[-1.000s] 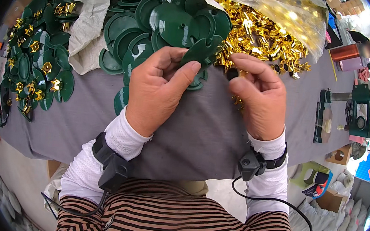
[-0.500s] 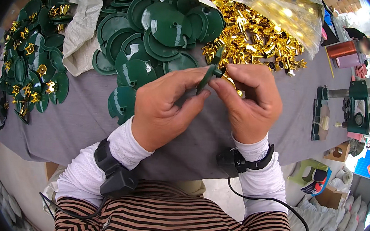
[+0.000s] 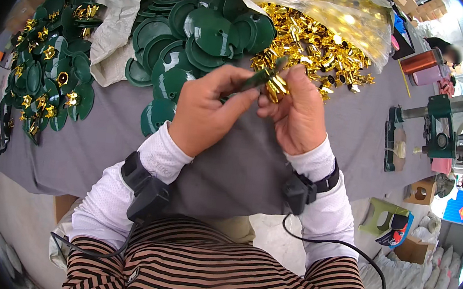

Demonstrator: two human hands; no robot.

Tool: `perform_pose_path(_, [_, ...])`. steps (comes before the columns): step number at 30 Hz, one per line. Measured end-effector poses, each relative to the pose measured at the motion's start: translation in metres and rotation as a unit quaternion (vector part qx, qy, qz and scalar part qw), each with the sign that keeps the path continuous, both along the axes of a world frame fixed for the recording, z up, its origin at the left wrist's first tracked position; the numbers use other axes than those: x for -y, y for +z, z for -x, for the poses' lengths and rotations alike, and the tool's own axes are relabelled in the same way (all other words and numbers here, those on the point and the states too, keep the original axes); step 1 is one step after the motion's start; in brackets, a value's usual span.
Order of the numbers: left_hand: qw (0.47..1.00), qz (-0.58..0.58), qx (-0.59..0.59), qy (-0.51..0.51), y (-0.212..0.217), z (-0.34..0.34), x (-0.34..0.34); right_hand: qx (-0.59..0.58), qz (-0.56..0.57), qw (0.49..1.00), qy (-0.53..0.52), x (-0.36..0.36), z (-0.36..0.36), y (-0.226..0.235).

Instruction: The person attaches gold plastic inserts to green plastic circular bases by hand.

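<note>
Above the near middle of the table, my left hand [image 3: 203, 113] is closed on a dark green plastic disc [image 3: 256, 80], pinched between thumb and fingers and seen nearly edge-on. At the disc's right face sits a shiny gold petal-shaped piece [image 3: 277, 87]. My right hand [image 3: 301, 121] has its thumb and fingers closed around that gold piece, with fingertips partly smeared by motion. Whether the gold piece is fixed to the disc, I cannot tell. Beyond my left hand lies a heap of green discs [image 3: 212, 32]; past my right hand is a pile of gold pieces [image 3: 304, 39].
At the far left lie green discs with gold pieces on them [image 3: 42, 68], beside a crumpled white sack [image 3: 110, 36]. A clear plastic bag [image 3: 341, 12] lies over the gold pile. On the table's right stands a green hand press [image 3: 440, 130]. A grey cloth [image 3: 358, 121] covers the table.
The gold piece now shows plainly against the disc, where a small black part showed at my right fingertips before. My right hand has turned and its fingers have shifted around the piece.
</note>
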State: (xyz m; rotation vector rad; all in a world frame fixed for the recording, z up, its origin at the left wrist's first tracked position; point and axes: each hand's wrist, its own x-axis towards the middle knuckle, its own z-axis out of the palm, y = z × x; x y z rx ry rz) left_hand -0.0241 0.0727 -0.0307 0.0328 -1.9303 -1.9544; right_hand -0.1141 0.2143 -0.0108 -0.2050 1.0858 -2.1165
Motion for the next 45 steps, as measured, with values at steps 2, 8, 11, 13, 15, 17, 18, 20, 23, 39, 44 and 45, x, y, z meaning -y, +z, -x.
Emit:
perform_pose_path(2, [0.999,-0.04,-0.004,0.021,0.003,0.002,-0.003,-0.197,-0.051,0.975,-0.087,-0.001,0.005,0.0])
perform_pose_path(8, [0.995,-0.058,-0.041,0.076,0.014,-0.008,-0.009,-0.659,-0.176,0.705,-0.192,-0.001,-0.007,-0.003])
perform_pose_path(11, [0.996,0.036,-0.033,0.08,0.019,-0.018,-0.013,-0.539,-0.158,0.806,-0.187,-0.001,-0.02,0.001])
perform_pose_path(13, [0.992,0.023,-0.057,0.107,0.012,-0.023,-0.015,-0.223,-0.035,0.97,-0.094,0.003,-0.029,0.008])
perform_pose_path(15, [0.989,0.007,-0.076,0.127,0.013,-0.028,-0.013,-0.251,-0.046,0.965,-0.056,0.003,-0.022,0.008])
perform_pose_path(17, [0.977,0.084,0.048,0.191,0.024,-0.038,0.007,-0.336,-0.086,0.936,-0.054,-0.007,-0.011,0.019])
perform_pose_path(18, [0.955,0.119,0.07,0.261,0.034,-0.041,0.026,-0.368,-0.131,0.914,-0.106,-0.021,-0.002,0.024])
perform_pose_path(20, [0.946,0.094,0.009,0.312,0.058,-0.049,0.093,-0.447,-0.226,0.853,-0.147,-0.058,0.026,0.025])
perform_pose_path(23, [0.9,0.204,-0.009,0.385,0.104,-0.069,0.214,-0.628,-0.361,0.678,-0.126,-0.067,0.024,0.006])
perform_pose_path(39, [0.81,0.578,0.066,0.077,0.003,-0.105,0.049,-0.637,-0.438,0.616,-0.151,-0.061,0.014,-0.047])
perform_pose_path(44, [0.794,0.596,0.047,0.106,-0.006,-0.108,0.046,-0.554,-0.409,0.7,-0.19,-0.07,0.004,-0.039])
perform_pose_path(45, [0.8,0.588,0.029,0.115,-0.007,-0.106,0.047,-0.444,-0.405,0.781,-0.167,-0.078,0.01,-0.043])
